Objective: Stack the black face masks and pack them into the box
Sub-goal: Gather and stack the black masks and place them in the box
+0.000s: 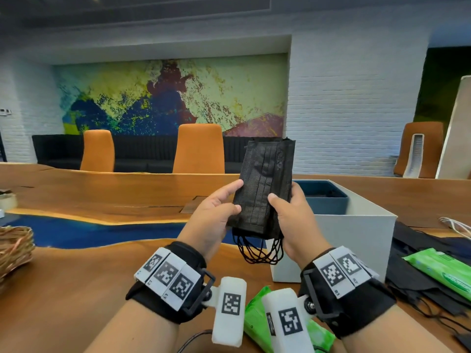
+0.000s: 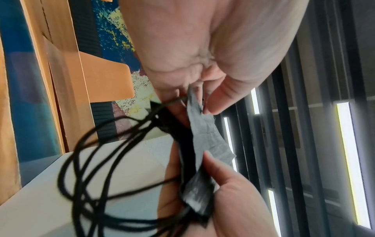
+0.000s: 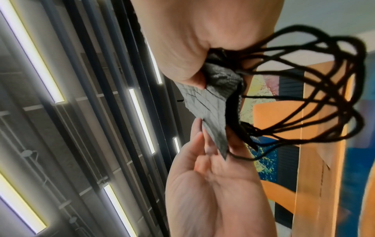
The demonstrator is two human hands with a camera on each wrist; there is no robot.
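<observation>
I hold a stack of black face masks (image 1: 266, 179) upright in the air, just left of the white box (image 1: 356, 240). My left hand (image 1: 235, 197) pinches its left edge, thumb in front. My right hand (image 1: 284, 197) grips the right edge. Black ear loops (image 1: 260, 250) dangle below the stack. In the left wrist view the left hand (image 2: 194, 96) pinches the masks (image 2: 202, 136) above the right hand (image 2: 223, 192). In the right wrist view the right hand (image 3: 194, 77) clamps the masks (image 3: 213, 104), with the loops (image 3: 304, 96) fanning out.
A blue container (image 1: 323, 197) sits inside the box. More black masks (image 1: 413, 273) lie on the wooden table (image 1: 76, 289) at right, under a green wipes pack (image 1: 443, 273). Another green pack (image 1: 254, 317) lies near me. A wicker basket (image 1: 12, 248) stands at left.
</observation>
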